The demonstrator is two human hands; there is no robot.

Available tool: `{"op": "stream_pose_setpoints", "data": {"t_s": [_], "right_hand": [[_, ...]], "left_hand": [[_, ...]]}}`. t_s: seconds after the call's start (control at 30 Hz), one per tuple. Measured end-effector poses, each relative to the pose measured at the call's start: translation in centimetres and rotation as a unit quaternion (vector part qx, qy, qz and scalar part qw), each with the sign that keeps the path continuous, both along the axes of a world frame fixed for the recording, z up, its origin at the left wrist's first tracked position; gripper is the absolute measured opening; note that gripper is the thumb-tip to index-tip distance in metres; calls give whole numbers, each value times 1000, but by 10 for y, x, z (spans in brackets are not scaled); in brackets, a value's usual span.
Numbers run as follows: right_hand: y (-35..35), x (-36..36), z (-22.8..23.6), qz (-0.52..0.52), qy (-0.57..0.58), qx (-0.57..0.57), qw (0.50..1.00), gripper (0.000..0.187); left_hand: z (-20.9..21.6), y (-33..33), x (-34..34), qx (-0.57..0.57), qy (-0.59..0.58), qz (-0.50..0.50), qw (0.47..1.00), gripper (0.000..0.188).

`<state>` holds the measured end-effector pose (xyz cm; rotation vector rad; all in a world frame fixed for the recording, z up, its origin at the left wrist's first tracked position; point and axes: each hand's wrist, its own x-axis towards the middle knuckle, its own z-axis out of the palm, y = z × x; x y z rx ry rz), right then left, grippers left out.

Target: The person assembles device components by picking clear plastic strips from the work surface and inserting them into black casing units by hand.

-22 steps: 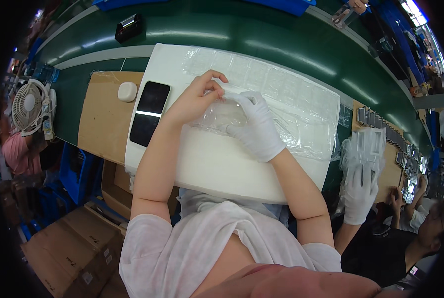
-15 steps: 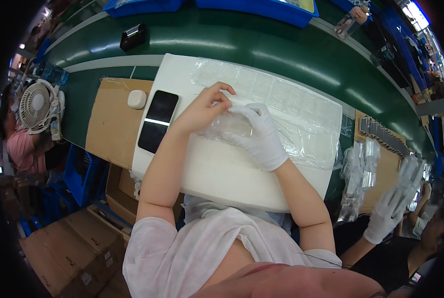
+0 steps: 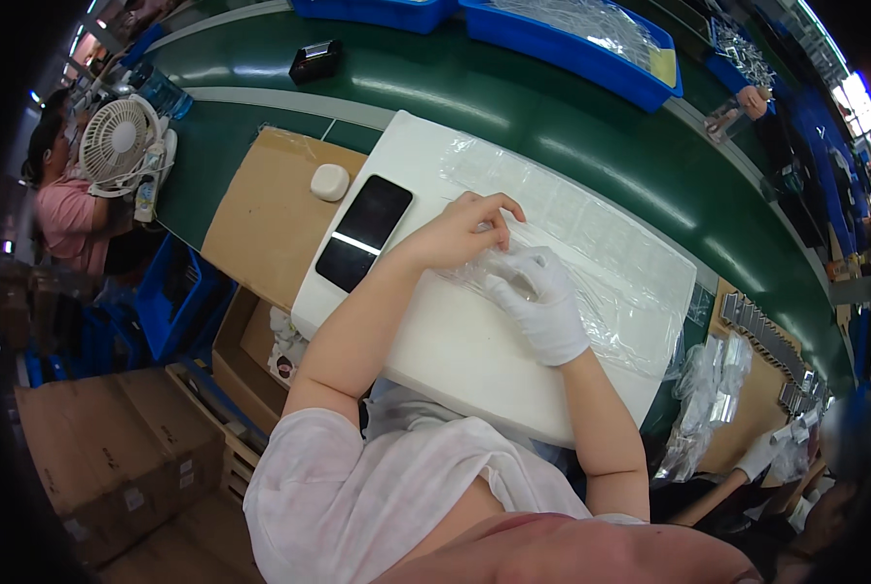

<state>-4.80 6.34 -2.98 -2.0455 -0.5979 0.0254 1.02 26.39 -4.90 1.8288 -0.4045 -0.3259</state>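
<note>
My bare left hand (image 3: 463, 232) is over the white work board, thumb and forefinger pinched together at the edge of a crinkled clear plastic bag (image 3: 474, 271). Facing it, my right hand (image 3: 548, 310) in a white glove curls its thumb and fingers around the other side of the same bag. Whether anything is inside the bag I cannot make out. Flat clear plastic sleeves (image 3: 591, 229) lie in a sheet on the far part of the white board (image 3: 455, 355), just beyond both hands.
Left of my arm lie a black phone (image 3: 365, 232) and a small white case (image 3: 329, 182) on cardboard. Blue bins (image 3: 572, 44) stand beyond the green table (image 3: 406, 88). At right, wrapped metal parts (image 3: 713, 389) lie near a co-worker's gloved hand (image 3: 761, 455). A fan (image 3: 114, 141) stands far left.
The whole view has shifted and turned, so the board appears farther right and tilted. My hands stay together on the plastic bag. The co-worker's gloved hand has lowered.
</note>
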Motion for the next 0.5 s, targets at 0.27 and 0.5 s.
{"op": "stream_pose_setpoints", "data": {"t_s": [0.27, 0.5], "right_hand": [[0, -2, 9, 30, -15, 20, 999, 20], [0, 1, 2, 72, -132, 42, 988, 20]], "left_hand": [[3, -6, -7, 124, -66, 10, 990, 33], [0, -5, -8, 167, -104, -18, 980, 31]]}}
